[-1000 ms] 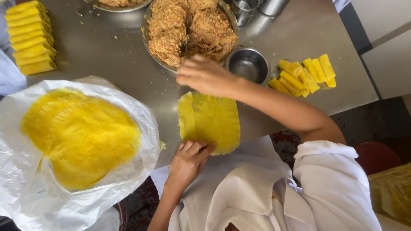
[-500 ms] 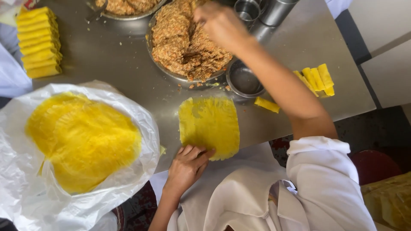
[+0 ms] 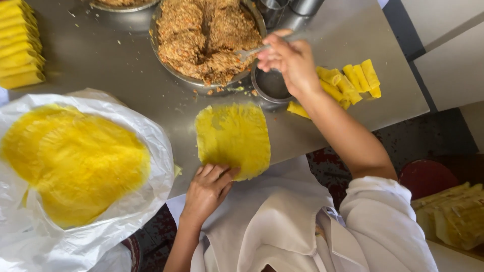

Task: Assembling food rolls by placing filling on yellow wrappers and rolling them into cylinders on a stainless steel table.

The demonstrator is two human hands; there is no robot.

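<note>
A grey steel bench [image 3: 101,60] fills most of the view, its surface dull and lit softly from above. Past its right edge lies dark speckled floor [image 3: 433,136], with pale panels [image 3: 454,55] at the upper right and a round red stool seat [image 3: 426,179] below.

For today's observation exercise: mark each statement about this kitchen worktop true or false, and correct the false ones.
1. The right hand holds a spoon in the bowl of brown filling. True.
2. The left hand rests on the near edge of the flat yellow wrapper. True.
3. The wrapper already carries filling. False: it is bare.
4. The stack of yellow sheets lies on a metal tray. False: on white plastic.
5. Finished rolls lie beside the small metal bowl. True.
</note>
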